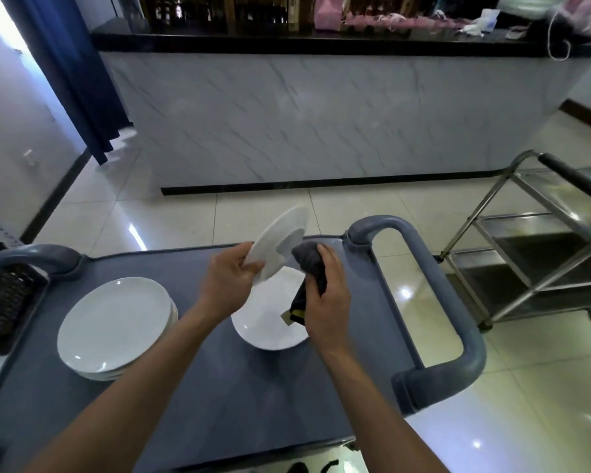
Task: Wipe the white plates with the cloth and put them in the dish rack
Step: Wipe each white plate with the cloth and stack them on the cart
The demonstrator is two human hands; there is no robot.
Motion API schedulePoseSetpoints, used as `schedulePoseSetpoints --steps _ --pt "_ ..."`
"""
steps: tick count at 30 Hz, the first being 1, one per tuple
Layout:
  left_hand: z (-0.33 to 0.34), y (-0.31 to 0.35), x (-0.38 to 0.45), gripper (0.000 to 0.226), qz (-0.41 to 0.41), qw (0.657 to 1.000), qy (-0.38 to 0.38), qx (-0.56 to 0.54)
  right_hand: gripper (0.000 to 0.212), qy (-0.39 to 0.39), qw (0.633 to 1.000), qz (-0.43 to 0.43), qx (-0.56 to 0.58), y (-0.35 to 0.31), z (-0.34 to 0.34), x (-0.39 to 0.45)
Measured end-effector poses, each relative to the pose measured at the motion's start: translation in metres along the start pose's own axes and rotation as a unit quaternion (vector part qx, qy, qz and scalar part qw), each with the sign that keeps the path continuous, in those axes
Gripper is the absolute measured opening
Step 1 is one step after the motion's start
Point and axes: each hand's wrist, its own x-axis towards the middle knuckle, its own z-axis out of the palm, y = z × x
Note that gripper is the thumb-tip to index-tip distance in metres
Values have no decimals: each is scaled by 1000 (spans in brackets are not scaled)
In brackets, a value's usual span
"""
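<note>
My left hand [227, 274] grips the near rim of a white plate [273, 244], held tilted on edge above the cart, its underside facing right. My right hand [325, 291] holds a bunched dark grey cloth [309, 264] pressed against that underside. Below both hands another white plate [270, 326] lies flat on the grey cart top [219, 404]. A stack of white plates [116, 326] sits to the left. A dark basket-like rack [4, 302] stands at the cart's left edge, partly cut off.
The cart has thick grey handles at the right [451, 302] and far left [31, 257]. A steel trolley [543, 247] stands on the tiled floor to the right. A marble-fronted counter [321, 114] runs across behind.
</note>
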Motion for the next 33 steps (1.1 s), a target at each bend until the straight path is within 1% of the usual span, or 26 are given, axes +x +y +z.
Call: schedulePoseSetpoints --steps 3,6,9,12,16,23,26,30,33 --pt "7 -6 -2 12 39 998 -16 54 51 22 1000 4 -5 6 -12 1" --pt "10 -13 -7 9 83 988 -40 123 52 36 999 12 -9 12 -25 3" --pt "15 -17 -15 17 136 971 -56 189 53 38 999 19 -18 19 -35 4" --pt "22 -23 -21 23 153 954 -75 248 54 31 999 27 -23 26 -41 3" --pt "26 -36 -29 33 156 944 -91 277 54 31 999 29 -35 29 -44 -1" --pt "36 -45 -44 39 160 924 -126 324 51 19 998 36 -49 34 -42 -8" --pt "39 -50 -50 42 188 922 -125 316 51 10 998 35 -46 34 -38 -11" --pt "42 -54 -55 49 231 906 -133 330 50 5 998 20 -57 36 -33 -14" --pt "45 -59 -61 50 222 900 -165 336 48 2 998 19 -56 39 -29 -16"
